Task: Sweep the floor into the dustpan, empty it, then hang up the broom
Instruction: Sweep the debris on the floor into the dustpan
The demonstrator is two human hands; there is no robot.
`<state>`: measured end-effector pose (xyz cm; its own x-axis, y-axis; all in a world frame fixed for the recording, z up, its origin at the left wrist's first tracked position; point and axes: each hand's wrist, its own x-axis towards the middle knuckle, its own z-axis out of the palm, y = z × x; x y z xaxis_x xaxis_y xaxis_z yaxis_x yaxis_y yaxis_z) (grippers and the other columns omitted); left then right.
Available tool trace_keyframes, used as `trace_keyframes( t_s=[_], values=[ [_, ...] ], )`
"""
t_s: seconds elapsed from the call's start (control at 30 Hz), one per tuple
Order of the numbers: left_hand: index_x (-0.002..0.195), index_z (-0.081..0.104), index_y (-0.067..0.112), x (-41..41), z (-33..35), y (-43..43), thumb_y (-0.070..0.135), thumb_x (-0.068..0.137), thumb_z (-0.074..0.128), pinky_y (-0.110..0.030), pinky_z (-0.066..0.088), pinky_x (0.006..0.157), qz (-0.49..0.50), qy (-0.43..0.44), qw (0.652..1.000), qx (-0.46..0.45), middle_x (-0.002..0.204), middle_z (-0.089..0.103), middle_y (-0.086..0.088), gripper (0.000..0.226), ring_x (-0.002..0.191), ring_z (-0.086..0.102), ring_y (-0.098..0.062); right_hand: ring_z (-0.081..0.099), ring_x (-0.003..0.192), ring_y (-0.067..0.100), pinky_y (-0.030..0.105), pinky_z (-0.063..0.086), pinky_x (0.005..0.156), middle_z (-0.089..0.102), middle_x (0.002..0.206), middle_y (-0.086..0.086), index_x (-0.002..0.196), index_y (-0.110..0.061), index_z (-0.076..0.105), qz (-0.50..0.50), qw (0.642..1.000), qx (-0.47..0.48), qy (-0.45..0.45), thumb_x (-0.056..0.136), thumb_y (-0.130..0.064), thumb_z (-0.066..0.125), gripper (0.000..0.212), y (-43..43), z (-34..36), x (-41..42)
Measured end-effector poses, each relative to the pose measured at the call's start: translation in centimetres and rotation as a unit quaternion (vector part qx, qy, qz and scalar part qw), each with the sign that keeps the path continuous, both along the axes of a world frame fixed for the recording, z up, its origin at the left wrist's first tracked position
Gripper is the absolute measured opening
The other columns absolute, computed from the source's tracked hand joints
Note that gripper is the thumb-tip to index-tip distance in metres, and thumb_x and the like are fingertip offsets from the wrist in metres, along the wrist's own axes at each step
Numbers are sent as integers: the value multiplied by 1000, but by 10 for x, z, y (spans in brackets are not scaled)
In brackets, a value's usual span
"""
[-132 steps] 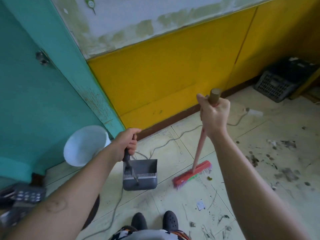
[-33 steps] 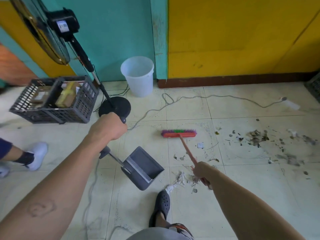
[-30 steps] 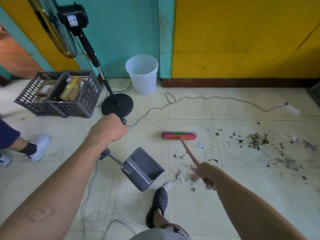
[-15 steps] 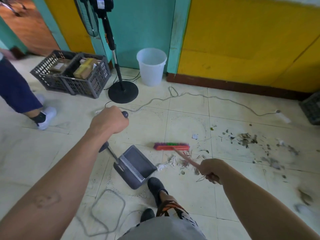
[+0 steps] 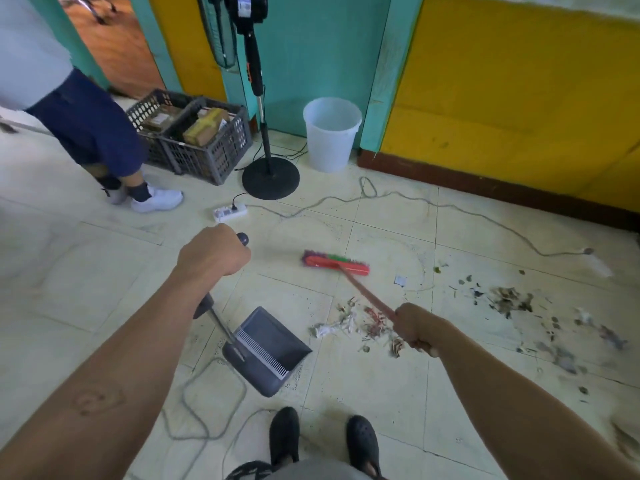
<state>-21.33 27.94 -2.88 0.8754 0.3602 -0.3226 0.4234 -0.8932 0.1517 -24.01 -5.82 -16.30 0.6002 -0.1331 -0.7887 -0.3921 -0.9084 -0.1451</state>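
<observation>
The left hand (image 5: 211,252) was curled round the top of the long-handled grey plastic dustpan (image 5: 268,351), its pan on the floor below that hand. Well apart, the right hand (image 5: 414,329) gripped the pink-sticked, red-headed broom (image 5: 336,263). A small litter pile (image 5: 349,327) lay just left of this hand, with the brush head beyond. Farther past both hands stood a white plastic bucket (image 5: 331,133).

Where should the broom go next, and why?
Probably a short pull of the broom head back and left, dragging the small rubbish pile into the dustpan. The head lies beyond the pile, the pan's open mouth faces it, the left hand grips the pan's handle and the right hand grips the broomstick.
</observation>
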Motion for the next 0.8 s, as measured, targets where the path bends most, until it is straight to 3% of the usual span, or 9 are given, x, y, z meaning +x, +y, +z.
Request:
trace_keyframes(
  t_s=[0.2,0.23,0.33,0.4,0.47,0.53,0.67,0.73,0.8],
  values=[
    [90,55,6,-12,3,-34,24,89,51,-33,46,70,13,3,1000,-4,75,53,-6,19,76,56,-28,58,55,17,25,47,47,68,90,9,113,-4,58,22,999,7,-37,85,-9,52,29,9,-16,20],
    [89,53,6,-16,0,-45,23,89,51,-33,45,69,43,14,999,6,73,51,-6,17,75,56,-28,60,55,19,26,49,47,69,92,11,113,-3,56,64,997,21,-28,85,-7,53,28,4,-21,33],
    [84,51,6,-29,2,-50,18,86,51,-33,44,68,67,29,997,-6,72,51,-6,13,74,55,-27,55,43,18,25,44,41,63,75,13,92,-2,54,61,997,52,16,89,-6,53,5,7,-27,38],
    [87,58,3,-31,1,-51,16,82,51,-33,47,69,89,36,995,-11,76,55,-10,15,74,57,-28,50,37,18,25,41,43,58,65,14,87,0,54,24,995,77,63,93,-6,47,11,8,-37,38],
    [88,60,2,-32,7,-55,17,81,51,-33,47,69,99,22,995,2,75,54,-11,18,69,56,-26,47,40,19,28,39,46,57,68,20,100,2,50,15,986,114,121,95,-10,37,18,13,-45,32],
    [88,60,3,-32,8,-59,19,83,51,-31,44,68,108,13,994,9,74,53,-8,19,65,52,-24,40,43,18,27,36,47,52,69,15,114,-6,42,0,982,114,153,96,-18,31,24,16,-52,17],
    [80,54,6,-39,7,-76,23,86,48,-33,46,72,120,10,993,12,77,54,-10,19,72,55,-28,48,52,20,28,49,43,49,75,12,114,-7,38,-67,969,152,184,98,-7,27,19,6,-62,-1],
    [71,47,7,-42,4,-86,24,89,48,-32,44,69,130,9,991,12,74,53,-10,24,69,55,-27,53,53,22,30,50,47,52,78,14,119,-2,40,-45,968,150,195,98,-6,29,24,-4,-67,-3],
    [70,47,7,-45,2,-94,23,89,49,-31,43,68,135,14,991,9,72,53,-9,25,68,55,-26,46,47,18,29,41,51,51,69,13,125,5,43,24,974,105,198,96,-8,28,35,-15,-71,-1]
  ],
)
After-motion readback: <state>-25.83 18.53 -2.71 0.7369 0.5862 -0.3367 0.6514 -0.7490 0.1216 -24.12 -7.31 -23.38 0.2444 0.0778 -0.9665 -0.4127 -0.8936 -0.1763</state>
